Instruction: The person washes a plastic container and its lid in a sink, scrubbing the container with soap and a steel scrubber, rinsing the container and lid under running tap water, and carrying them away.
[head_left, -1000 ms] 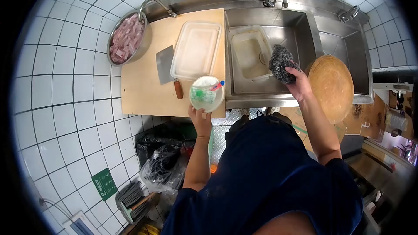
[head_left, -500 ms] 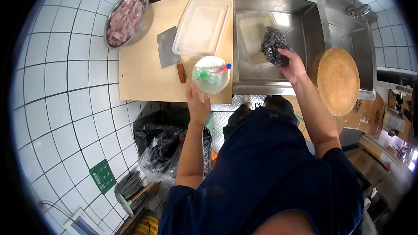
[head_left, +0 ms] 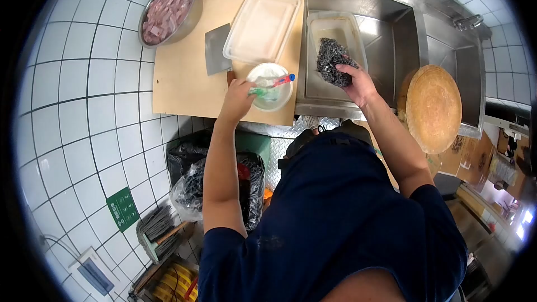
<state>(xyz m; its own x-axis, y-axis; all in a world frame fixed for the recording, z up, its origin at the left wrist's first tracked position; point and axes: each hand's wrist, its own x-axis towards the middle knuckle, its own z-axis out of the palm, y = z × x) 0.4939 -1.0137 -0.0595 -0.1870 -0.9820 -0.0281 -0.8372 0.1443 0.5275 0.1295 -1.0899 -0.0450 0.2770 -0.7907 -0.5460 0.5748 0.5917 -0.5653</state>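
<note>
My right hand (head_left: 361, 86) is closed round a large dark steel-wool scourer (head_left: 333, 61). The scourer is above a clear plastic tub (head_left: 361, 39) in the sink. Over on the cutting board, my left hand (head_left: 238, 100) has its fingers closed on the green-and-white plastic packet (head_left: 263, 93) at the left side of a round white tub (head_left: 288, 96). A red-and-blue-ended item (head_left: 284, 80) lies across that tub. Beside my left hand is a cleaver (head_left: 217, 50), its wooden handle partly hidden by the fingers.
A pale lidded rectangular container (head_left: 263, 25) rests on the wooden board (head_left: 182, 78). A metal bowl (head_left: 190, 22) of cut raw meat (head_left: 166, 12) stands at the back left. A round chopping block (head_left: 433, 109) is right of the sink (head_left: 386, 39). Bin bags (head_left: 193, 182) hang below the board.
My left hand has moved from the board's front edge to the white tub and closed on the packet. The scourer has shifted left, over the clear tub. The view has shifted slightly.
</note>
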